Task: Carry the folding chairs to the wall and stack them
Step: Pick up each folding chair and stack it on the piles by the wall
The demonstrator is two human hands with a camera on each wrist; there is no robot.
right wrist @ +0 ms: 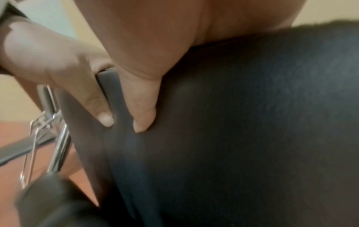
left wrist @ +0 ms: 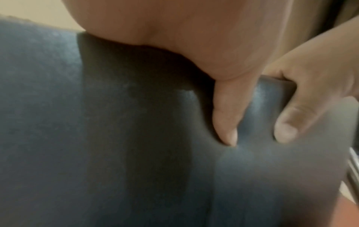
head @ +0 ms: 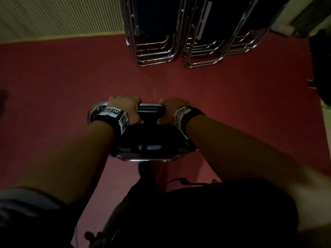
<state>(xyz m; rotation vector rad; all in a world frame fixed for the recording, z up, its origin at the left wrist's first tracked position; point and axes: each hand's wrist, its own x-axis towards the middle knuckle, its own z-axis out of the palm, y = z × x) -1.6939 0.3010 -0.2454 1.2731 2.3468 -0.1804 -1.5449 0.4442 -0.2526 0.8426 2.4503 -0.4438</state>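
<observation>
A folded chair with a black padded back and chrome frame hangs upright in front of me over the red carpet. My left hand and right hand grip its top edge side by side, fingers over the far side. In the left wrist view my left hand presses its thumb into the dark pad, with the right hand beside it. In the right wrist view my right hand also has its thumb dug into the pad. The chrome frame shows beside it.
Two stacks of folded chairs lean against the wall ahead, chrome feet on the red carpet. A ribbed wall panel runs to the left. A dark object stands at the right edge.
</observation>
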